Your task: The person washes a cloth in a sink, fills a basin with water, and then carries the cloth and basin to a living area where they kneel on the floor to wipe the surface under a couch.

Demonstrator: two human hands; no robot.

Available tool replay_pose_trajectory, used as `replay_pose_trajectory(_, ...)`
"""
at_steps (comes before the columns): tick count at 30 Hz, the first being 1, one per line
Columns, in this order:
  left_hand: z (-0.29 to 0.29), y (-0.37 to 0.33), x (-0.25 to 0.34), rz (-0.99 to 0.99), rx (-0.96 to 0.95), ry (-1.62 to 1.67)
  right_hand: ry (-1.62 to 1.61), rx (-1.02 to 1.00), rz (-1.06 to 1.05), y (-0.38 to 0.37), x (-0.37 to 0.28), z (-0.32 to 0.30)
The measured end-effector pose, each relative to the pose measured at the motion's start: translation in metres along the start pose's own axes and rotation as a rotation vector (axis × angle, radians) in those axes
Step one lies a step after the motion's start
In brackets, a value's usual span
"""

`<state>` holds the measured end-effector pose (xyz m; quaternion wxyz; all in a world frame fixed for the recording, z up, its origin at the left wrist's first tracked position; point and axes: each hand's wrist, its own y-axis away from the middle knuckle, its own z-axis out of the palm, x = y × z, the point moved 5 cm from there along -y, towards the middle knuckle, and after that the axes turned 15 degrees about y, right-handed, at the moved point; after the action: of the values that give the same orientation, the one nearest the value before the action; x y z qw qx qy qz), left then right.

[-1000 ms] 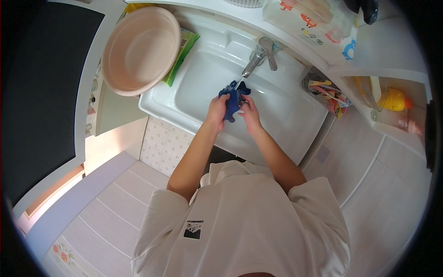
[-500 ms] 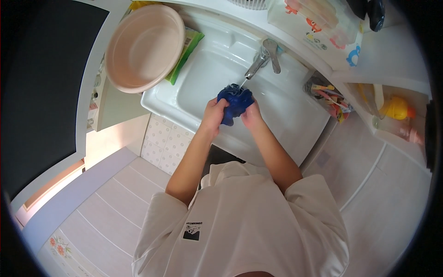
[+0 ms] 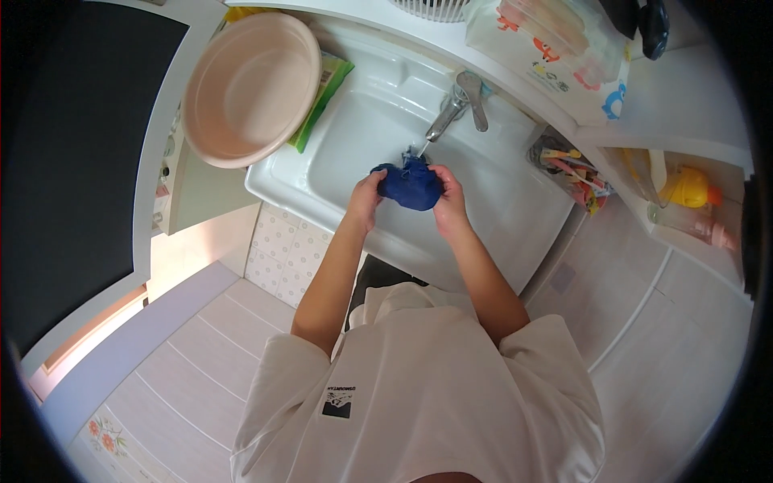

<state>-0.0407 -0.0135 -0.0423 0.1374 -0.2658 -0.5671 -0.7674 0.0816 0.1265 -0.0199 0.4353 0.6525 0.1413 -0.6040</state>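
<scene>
A wet, dark blue cloth (image 3: 411, 186) is bunched up between my two hands over the white sink (image 3: 338, 137). My left hand (image 3: 367, 198) grips its left side, the thumb on top. The right edge is pinched by my right hand (image 3: 451, 197), with fingers curled around it. Water runs in a thin stream from the chrome faucet (image 3: 448, 114) onto the far part of the cloth. What kind of garment or cloth it is, I cannot tell.
A pink plastic basin (image 3: 251, 90) rests on the sink's left corner, partly over a green packet (image 3: 324, 103). On the right stands a clear container of small colourful items (image 3: 570, 171). A yellow bottle (image 3: 688, 187) sits in the side shelf.
The cloth is spread wider and rounder than before, and my hands have moved apart to its two sides. My right hand has shifted right and now shows its fingers on the edge.
</scene>
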Motion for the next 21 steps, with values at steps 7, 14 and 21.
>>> replay_pose_trajectory(7, 0.034, 0.014, 0.016, -0.036, -0.253, 0.318, 0.135, 0.258, 0.104, -0.004, 0.010, -0.027)
replay_pose_trajectory(14, 0.031, 0.023, 0.042, -0.016, -0.305, 0.385, 0.430, 0.246, 0.004, -0.006, 0.013, -0.059)
replay_pose_trajectory(21, 0.014, 0.023, 0.076, 0.201, -0.210, -0.038, 0.769, 0.276, -0.183, -0.001, -0.018, -0.095)
